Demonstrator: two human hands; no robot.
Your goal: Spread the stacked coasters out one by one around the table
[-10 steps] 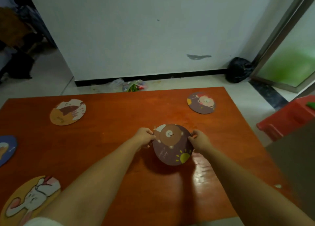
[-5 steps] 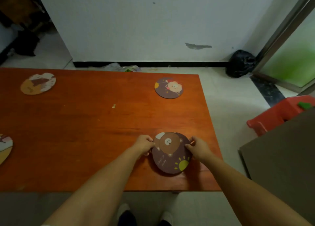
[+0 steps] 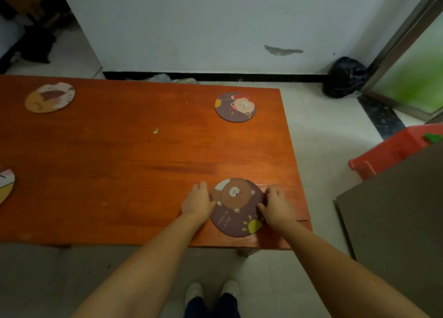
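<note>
A dark purple coaster with a brown bear [image 3: 236, 207] lies flat near the front right corner of the orange table [image 3: 119, 164]. My left hand [image 3: 197, 204] rests on the table against its left edge, fingers stretched forward. My right hand [image 3: 275, 205] rests at its right edge, thumb touching the rim, fingers apart. Neither hand lifts the coaster. Another purple coaster with a red-hatted bear [image 3: 235, 106] lies at the far right. A tan coaster [image 3: 49, 97] lies at the far left, and a third [image 3: 6, 186] is cut off by the left edge.
Right of the table stand a red plastic stool [image 3: 393, 150] and a grey board [image 3: 395, 222]. A black bag [image 3: 344, 78] sits by the wall. My shoes [image 3: 211, 291] show below the table's front edge.
The view swung right and back, so the table's front edge shows. The bear coaster came down flat near the front right corner, and my curled fingers have spread out beside it.
</note>
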